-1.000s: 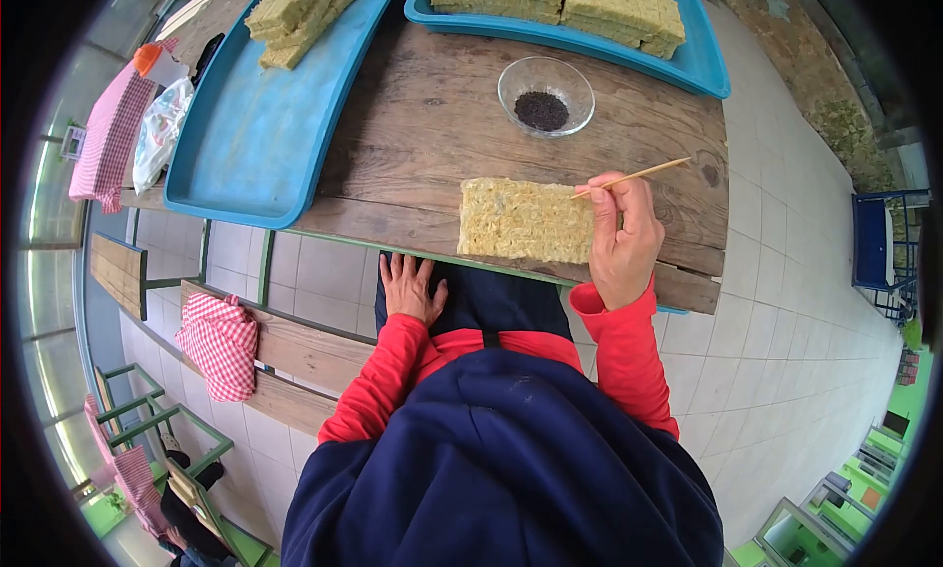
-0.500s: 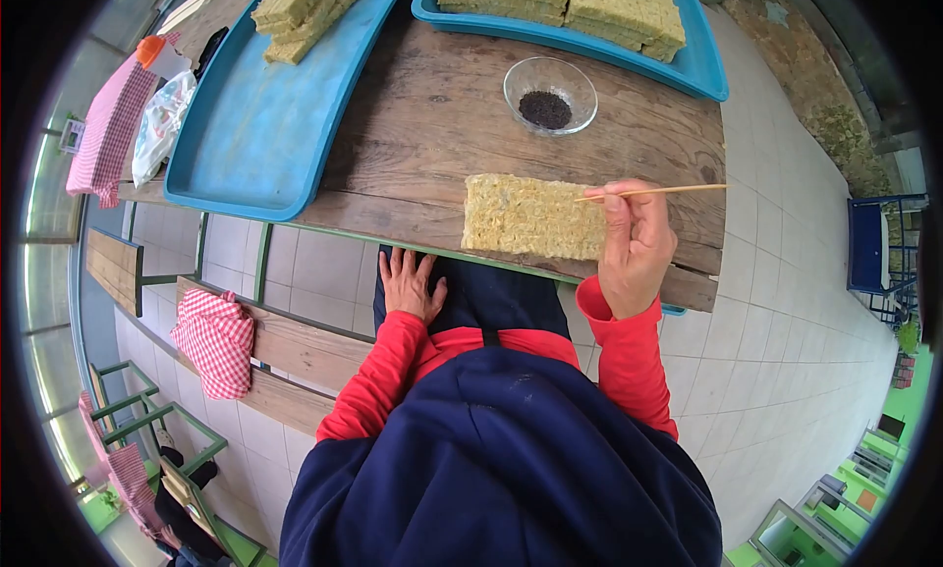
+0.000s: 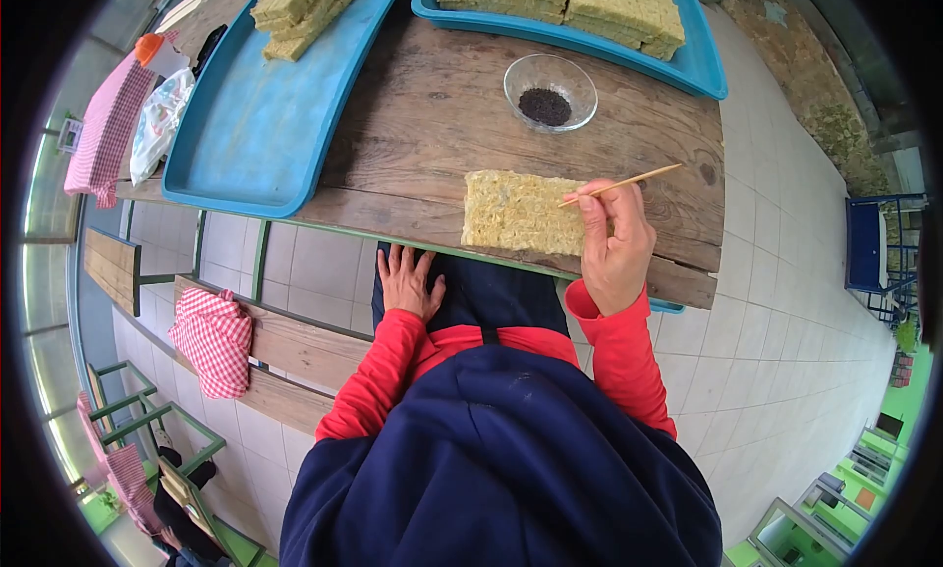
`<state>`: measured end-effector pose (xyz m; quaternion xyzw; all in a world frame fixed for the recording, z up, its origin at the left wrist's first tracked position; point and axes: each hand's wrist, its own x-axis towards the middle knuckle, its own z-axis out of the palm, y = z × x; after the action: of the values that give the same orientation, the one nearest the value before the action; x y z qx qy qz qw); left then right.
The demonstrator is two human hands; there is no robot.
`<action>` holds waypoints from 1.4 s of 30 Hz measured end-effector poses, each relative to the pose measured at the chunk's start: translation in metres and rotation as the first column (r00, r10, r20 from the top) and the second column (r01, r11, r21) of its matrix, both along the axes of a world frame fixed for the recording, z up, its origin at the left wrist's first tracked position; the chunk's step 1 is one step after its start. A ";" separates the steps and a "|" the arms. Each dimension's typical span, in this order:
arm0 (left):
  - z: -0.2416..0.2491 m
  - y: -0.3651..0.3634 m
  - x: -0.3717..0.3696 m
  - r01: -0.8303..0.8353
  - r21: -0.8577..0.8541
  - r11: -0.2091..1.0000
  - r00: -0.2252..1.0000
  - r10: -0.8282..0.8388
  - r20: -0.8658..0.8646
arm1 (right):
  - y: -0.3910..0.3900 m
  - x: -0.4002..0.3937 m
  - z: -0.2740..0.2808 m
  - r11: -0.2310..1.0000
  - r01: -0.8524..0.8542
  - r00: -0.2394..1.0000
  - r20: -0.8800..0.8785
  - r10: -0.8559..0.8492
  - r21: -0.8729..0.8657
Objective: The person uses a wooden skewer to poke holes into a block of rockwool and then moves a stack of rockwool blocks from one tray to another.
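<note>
My right hand (image 3: 619, 243) pinches a thin wooden skewer (image 3: 648, 177), its tip over the right part of a yellowish rockwool slab (image 3: 521, 212). The slab lies flat along the table's near edge, its surface scored into small blocks; my hand covers its right end. Behind it, a clear glass bowl (image 3: 580, 79) holds a small heap of tiny dark grains, like seeds (image 3: 543, 107). My left hand (image 3: 407, 282) rests on my thigh, fingers spread and holding nothing.
A blue tray (image 3: 241, 145) at left carries stacked slabs (image 3: 305, 12) at its far end. Another blue tray (image 3: 709, 61) at the back holds more slabs (image 3: 624, 12). A plastic bag (image 3: 162, 120) lies left on the wooden table (image 3: 413, 125). A checkered cloth bundle (image 3: 211, 341) sits on the bench.
My right hand has shifted slightly left and toward me with the skewer. The skewer now slants, its back end raised toward the far side. My left hand stays put.
</note>
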<state>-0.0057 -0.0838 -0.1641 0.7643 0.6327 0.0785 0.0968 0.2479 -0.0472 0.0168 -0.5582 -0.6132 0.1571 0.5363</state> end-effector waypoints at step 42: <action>0.168 0.037 -0.008 -0.126 0.644 0.754 0.594 -0.463 0.658 | 0.023 0.028 0.041 0.801 -0.374 0.480 0.642 0.598 -0.467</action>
<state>-0.0134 -0.0473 0.0035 0.6946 0.3770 0.6029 0.1094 0.2761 -0.0240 0.0577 -0.4368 -0.8864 0.1325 0.0778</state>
